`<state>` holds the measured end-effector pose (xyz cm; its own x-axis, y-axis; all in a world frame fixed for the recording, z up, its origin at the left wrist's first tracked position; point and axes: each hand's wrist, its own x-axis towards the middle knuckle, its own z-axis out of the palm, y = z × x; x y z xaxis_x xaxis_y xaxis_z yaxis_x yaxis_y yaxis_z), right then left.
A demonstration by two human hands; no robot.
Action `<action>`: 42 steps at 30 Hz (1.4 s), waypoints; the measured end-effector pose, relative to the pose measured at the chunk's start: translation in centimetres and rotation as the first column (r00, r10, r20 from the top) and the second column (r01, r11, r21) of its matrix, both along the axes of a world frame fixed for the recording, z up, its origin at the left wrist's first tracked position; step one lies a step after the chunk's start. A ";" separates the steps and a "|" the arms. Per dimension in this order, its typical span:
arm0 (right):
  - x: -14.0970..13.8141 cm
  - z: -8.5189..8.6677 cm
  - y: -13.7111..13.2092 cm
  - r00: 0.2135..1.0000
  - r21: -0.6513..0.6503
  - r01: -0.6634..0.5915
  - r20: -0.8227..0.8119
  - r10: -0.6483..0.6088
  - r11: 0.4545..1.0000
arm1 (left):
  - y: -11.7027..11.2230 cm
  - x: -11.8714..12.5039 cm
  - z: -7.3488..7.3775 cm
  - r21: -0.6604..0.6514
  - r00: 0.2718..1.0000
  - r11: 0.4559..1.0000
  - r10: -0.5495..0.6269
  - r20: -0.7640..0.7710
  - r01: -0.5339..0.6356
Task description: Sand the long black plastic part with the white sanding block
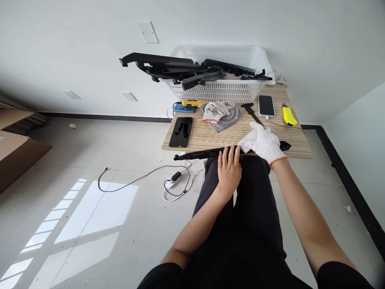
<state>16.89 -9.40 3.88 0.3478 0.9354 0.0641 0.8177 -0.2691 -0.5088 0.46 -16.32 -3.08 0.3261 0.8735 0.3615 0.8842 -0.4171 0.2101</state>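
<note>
A long black plastic strip (204, 153) lies along the near edge of a small wooden table (210, 136). My bare left hand (229, 166) rests on the strip near its middle, fingers stretched over it. My right hand (263, 141), in a white knit glove, lies flat on the strip's right part, fingers extended toward the left. A short black tool (252, 113) lies just beyond the gloved hand.
A white basket (222, 88) full of black plastic parts stands at the table's back. On the table lie a black phone (181, 132), a charging phone (266, 105), spare gloves (217, 111) on a grey cloth, and yellow tools (289, 115). Cables and a power strip (171, 182) lie on the floor.
</note>
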 end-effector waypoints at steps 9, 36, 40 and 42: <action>2.8 -0.2 0.5 0.930 0.548 0.365 -0.246 -0.272 0.753 | 0.3 -0.2 0.2 0.011 0.996 1.000 -0.008 0.093 0.008; 4.0 -0.7 -3.3 0.962 0.030 -0.271 0.049 0.270 0.962 | -0.8 -2.5 -0.9 -0.022 0.988 0.999 -0.032 0.149 0.036; 2.4 -1.2 -5.3 0.998 0.248 -0.064 0.041 0.056 0.967 | -1.0 -3.0 -0.7 -0.056 0.967 0.995 -0.068 0.245 0.084; 1.4 -1.9 -6.0 0.995 0.256 -0.060 0.090 0.038 0.965 | -1.6 -3.3 -0.5 -0.082 0.914 0.992 -0.054 0.402 0.095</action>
